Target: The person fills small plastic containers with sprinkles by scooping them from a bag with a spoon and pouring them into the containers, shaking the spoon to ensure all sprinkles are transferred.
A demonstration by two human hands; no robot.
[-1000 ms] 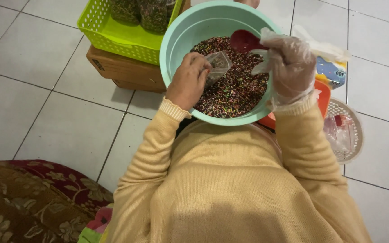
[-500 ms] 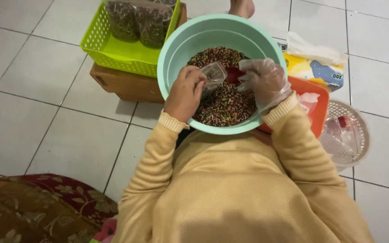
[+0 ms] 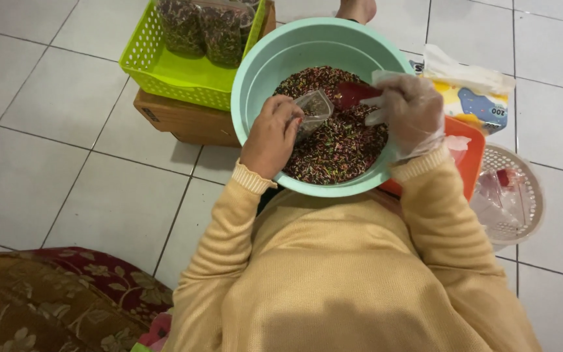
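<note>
Head view looks down on a mint-green basin (image 3: 259, 85) at upper centre, part filled with dark multicoloured sprinkles (image 3: 340, 146). At centre frame the left hand (image 3: 272, 133), bare, pinches a small clear plastic pouch (image 3: 314, 107) open over the sprinkles. The gloved right hand (image 3: 408, 111) is closed around a red scoop (image 3: 353, 94), its tip just beside the pouch mouth. Filling would go best with the mouth held wide and low over the basin, the scoop tipped slowly. A lime basket (image 3: 177, 72) holding filled bags (image 3: 200, 26) sits at upper left on the tiled floor (image 3: 66, 163).
</note>
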